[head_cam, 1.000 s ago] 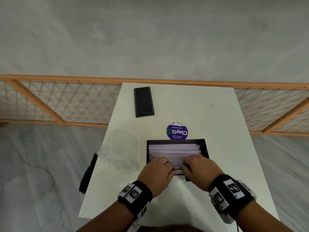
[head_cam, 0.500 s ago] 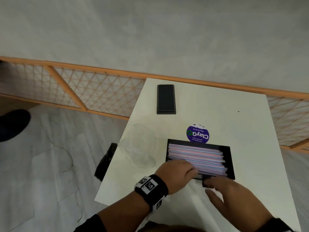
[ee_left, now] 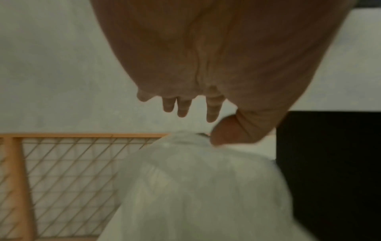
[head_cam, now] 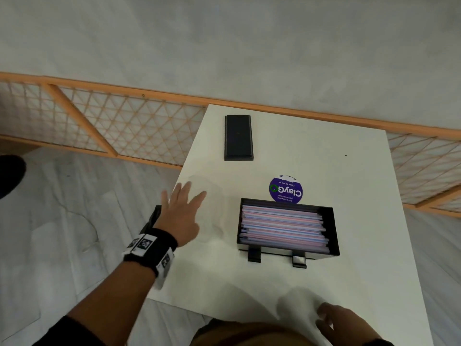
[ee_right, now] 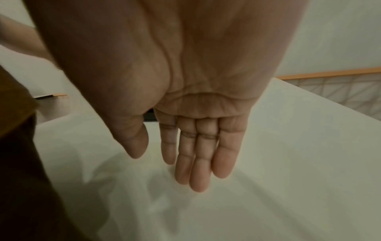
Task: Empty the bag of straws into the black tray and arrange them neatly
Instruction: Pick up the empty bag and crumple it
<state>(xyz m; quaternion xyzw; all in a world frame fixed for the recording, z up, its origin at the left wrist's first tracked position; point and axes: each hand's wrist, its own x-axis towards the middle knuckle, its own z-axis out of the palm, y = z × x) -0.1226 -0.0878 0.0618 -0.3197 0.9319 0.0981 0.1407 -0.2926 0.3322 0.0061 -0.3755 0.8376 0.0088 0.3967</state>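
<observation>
The straws (head_cam: pixel 283 228) lie in the black tray (head_cam: pixel 333 231) on the white table (head_cam: pixel 349 283), stacked with their long axis running left to right across the person. The emptied clear bag (head_cam: pixel 212 211) rests just left of the tray, near the table's left edge. The left hand (head_cam: pixel 180 216) hovers over the bag with fingers spread and straight, holding nothing; it is clearly the nearer hand to the bag. The right hand (head_cam: pixel 336 320) is open too, low by the near table edge, well apart from the tray. Half a second earlier both hands were at the tray's front edge; now both have left it.
</observation>
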